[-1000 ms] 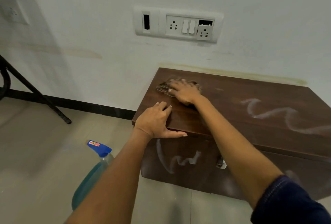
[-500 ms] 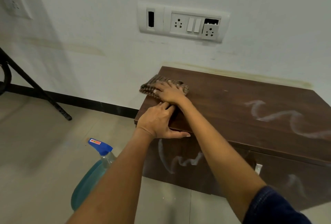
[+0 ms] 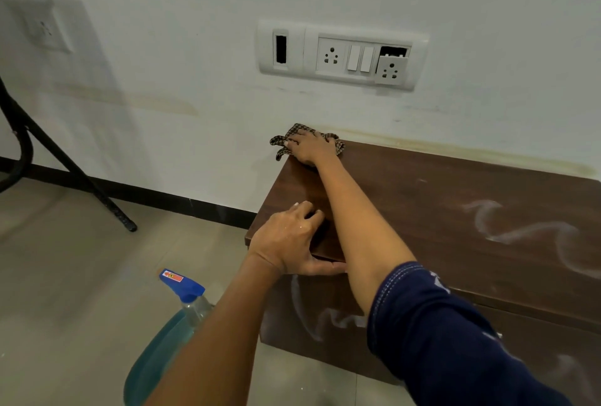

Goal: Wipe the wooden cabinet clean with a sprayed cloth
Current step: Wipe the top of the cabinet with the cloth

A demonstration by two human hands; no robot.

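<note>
- A dark blue sleeve (image 3: 439, 334) covers the right upper arm in the nearest corner of the view. The bare forearm reaches away across the cabinet top.
- A spray bottle (image 3: 159, 350) with a blue trigger head and blue-green liquid stands on the tiled floor (image 3: 65, 275). It is just left of the cabinet's front, and the left forearm partly hides it.
- The left hand (image 3: 289, 240) clasps the near left corner of the wooden cabinet (image 3: 422, 227). Its fingers are bent on the top board and its thumb lies along the underside of the front edge.
- The cabinet is dark brown and stands against the wall (image 3: 195, 48).
- White smears (image 3: 520, 233) wind across the right part of the cabinet top, and more run down its front below the left hand.
- The right hand (image 3: 312, 147) lies spread and flat on the checked cloth (image 3: 282, 142), pressing it onto the far left corner of the top, close to the wall.
- Part of the cloth hangs out past the cabinet's left edge.
- A black skirting strip (image 3: 162, 199) runs along the foot of the wall, and a black stand leg (image 3: 74, 175) slants down to the floor at far left.
- A white switch and socket panel (image 3: 341, 54) sits on the wall above the cloth.
</note>
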